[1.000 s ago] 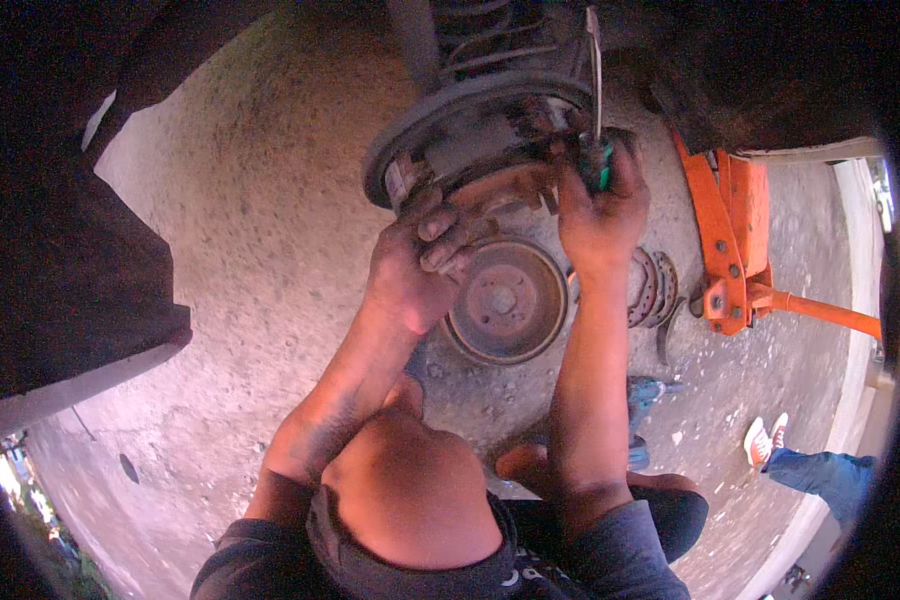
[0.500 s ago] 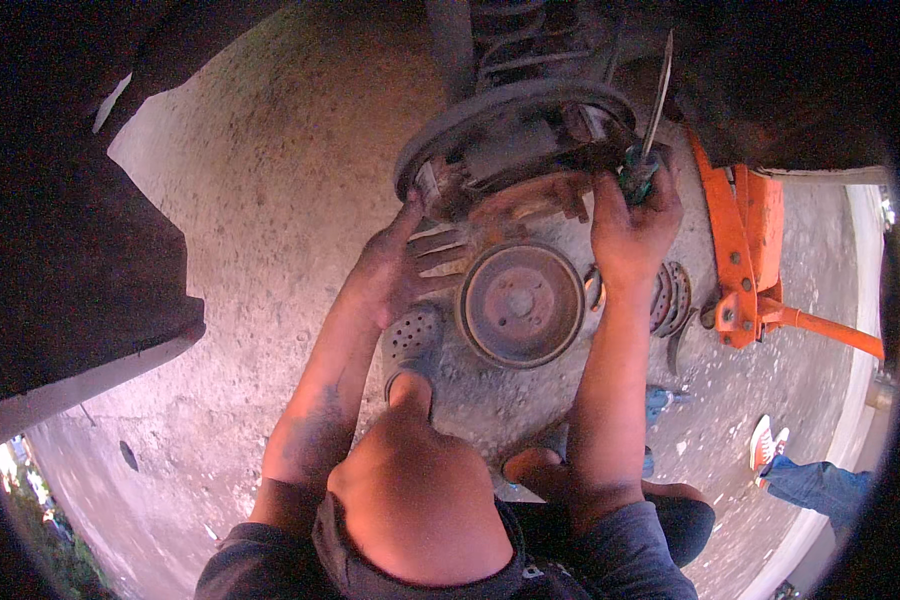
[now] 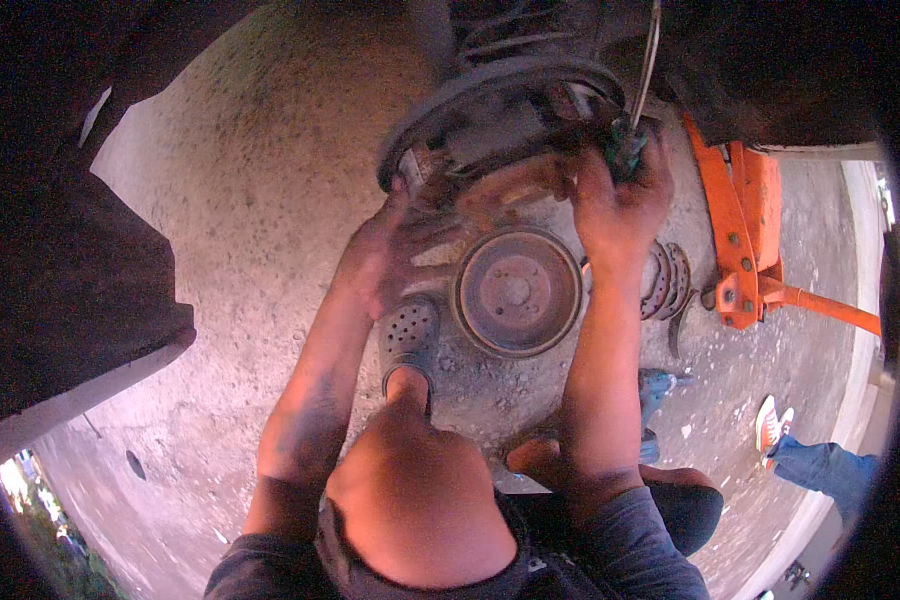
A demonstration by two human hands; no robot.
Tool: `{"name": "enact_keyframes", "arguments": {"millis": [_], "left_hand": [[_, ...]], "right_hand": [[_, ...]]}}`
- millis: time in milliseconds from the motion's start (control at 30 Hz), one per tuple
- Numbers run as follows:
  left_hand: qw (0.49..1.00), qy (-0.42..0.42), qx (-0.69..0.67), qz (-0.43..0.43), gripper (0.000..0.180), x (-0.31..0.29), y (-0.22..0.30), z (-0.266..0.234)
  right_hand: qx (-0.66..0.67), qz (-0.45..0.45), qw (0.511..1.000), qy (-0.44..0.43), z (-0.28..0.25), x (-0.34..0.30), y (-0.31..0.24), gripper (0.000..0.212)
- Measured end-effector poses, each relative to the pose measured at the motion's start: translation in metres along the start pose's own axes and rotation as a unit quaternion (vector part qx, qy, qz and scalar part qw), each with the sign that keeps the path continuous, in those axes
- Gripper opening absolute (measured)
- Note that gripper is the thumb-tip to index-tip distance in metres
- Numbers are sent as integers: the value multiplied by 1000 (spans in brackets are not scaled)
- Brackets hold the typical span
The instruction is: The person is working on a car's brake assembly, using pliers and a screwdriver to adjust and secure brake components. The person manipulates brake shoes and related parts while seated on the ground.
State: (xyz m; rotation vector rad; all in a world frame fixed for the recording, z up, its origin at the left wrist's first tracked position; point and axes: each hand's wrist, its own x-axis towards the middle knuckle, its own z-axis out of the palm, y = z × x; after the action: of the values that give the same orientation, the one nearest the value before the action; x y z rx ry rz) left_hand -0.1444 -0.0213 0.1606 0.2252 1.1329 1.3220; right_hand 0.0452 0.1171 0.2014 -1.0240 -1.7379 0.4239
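A drum brake assembly (image 3: 500,135) with a dark round backing plate hangs in front of me, its rusty hub (image 3: 515,183) facing my side. My left hand (image 3: 385,255) is at its left edge, thumb against the brake shoe end and fingers stretched out beneath, a little blurred. In my right hand (image 3: 622,205) I grip a screwdriver (image 3: 626,148) by its green handle, the long metal shaft pointing up and away. That hand's fingertips are close to the right side of the brake, partly hidden in shadow. Below lies a round rusty brake drum (image 3: 517,292) on the ground.
Curved brake shoes (image 3: 664,283) lie right of the drum. An orange floor jack (image 3: 735,230) stands farther right. A blue power tool (image 3: 655,395) rests by my right forearm. Dark car bodywork (image 3: 70,270) surrounds the left and top. Another person's leg (image 3: 820,470) shows at right.
My right hand with the screwdriver has shifted slightly left along the brake. My left hand stays near the left edge, its fingers now blurred. The view has tilted a little.
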Motion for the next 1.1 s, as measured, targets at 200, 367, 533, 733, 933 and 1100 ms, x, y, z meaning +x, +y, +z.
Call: {"name": "enact_keyframes", "arguments": {"millis": [200, 367, 533, 733, 933, 1100], "left_hand": [[888, 178, 311, 289, 47, 0, -13, 15], [818, 233, 450, 271, 28, 2, -11, 20], [716, 310, 516, 353, 41, 15, -3, 27], [673, 351, 550, 350, 54, 25, -7, 29], [636, 371, 578, 352, 54, 29, -11, 29], [617, 381, 592, 352, 53, 26, -12, 29]], "right_hand": [[-17, 22, 999, -17, -5, 1, -1, 47], [3, 35, 999, -10, -2, -2, 2, 48], [0, 16, 1000, -18, -4, 0, -2, 46], [3, 6, 1000, -5, -4, 1, -8, 45], [-5, 6, 1000, -4, -3, 0, -1, 46], [-2, 35, 999, 2, 1, -5, 5, 53]]}}
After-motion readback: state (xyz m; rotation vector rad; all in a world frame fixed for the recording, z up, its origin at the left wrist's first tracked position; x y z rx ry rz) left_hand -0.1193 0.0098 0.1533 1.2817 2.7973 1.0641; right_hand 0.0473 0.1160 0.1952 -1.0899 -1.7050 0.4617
